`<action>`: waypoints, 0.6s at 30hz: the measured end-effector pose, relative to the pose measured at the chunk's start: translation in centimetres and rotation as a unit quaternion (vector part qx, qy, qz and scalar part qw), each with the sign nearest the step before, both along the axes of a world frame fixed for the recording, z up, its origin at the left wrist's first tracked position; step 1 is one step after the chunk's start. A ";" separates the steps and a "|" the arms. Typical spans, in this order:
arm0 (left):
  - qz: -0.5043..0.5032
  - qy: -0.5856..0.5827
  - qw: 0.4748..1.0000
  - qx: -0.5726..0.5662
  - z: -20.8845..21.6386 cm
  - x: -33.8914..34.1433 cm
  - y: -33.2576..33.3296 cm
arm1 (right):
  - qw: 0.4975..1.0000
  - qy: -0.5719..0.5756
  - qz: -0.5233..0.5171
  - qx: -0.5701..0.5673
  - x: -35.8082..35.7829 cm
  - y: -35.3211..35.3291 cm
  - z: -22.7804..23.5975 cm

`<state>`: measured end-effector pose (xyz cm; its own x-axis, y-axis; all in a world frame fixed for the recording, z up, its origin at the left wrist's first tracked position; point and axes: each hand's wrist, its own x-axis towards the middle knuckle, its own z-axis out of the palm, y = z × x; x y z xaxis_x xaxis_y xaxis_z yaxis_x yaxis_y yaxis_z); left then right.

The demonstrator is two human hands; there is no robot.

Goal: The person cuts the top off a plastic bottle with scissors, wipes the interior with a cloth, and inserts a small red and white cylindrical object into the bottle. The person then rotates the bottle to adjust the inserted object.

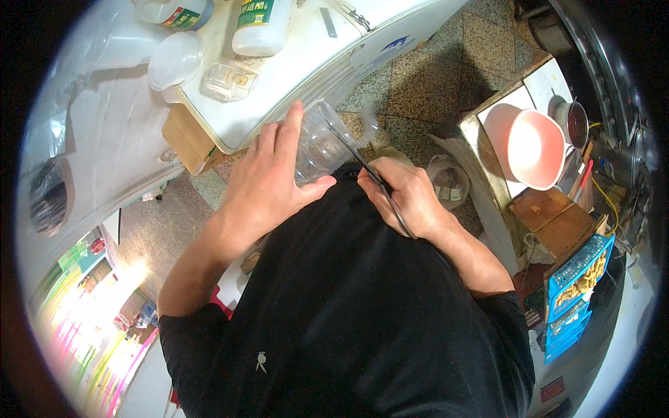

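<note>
My left hand (pixel 268 174) is wrapped round the side of a clear plastic jar (pixel 317 143), thumb on the near side and fingers along the far side. The jar is tilted, its open-looking end toward the right. In a closed grip, my right hand (pixel 404 195) holds a long, thin, dark tool (pixel 350 144). One end of that tool lies at the jar's right end; the other sticks out below my fist. Its exact kind cannot be made out. Whether its tip is inside the jar or behind the clear wall is unclear.
On the white counter (pixel 300 66) ahead stand a translucent jug (pixel 261 35), a small clear box (pixel 228 81) and a round tub (pixel 175 61). To the right, a pink basin (pixel 535 150) rests on a stand, with blue baskets (pixel 575 299) nearer. A cardboard box (pixel 187 139) sits below the counter's corner.
</note>
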<state>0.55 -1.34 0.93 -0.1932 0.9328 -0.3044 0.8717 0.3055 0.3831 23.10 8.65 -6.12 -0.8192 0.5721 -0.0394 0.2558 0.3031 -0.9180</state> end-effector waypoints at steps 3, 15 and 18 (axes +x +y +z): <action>-0.011 0.025 1.000 0.006 -0.4 0.4 -0.4 | 1.000 0.000 0.001 -0.001 -0.3 0.2 0.1; -0.032 0.077 0.995 0.062 -1.0 0.7 -0.3 | 1.000 -0.002 -0.018 -0.014 -0.9 0.3 -0.5; -0.047 0.047 0.992 0.102 0.2 -0.4 0.4 | 0.999 0.015 -0.014 -0.030 -0.9 0.6 -0.3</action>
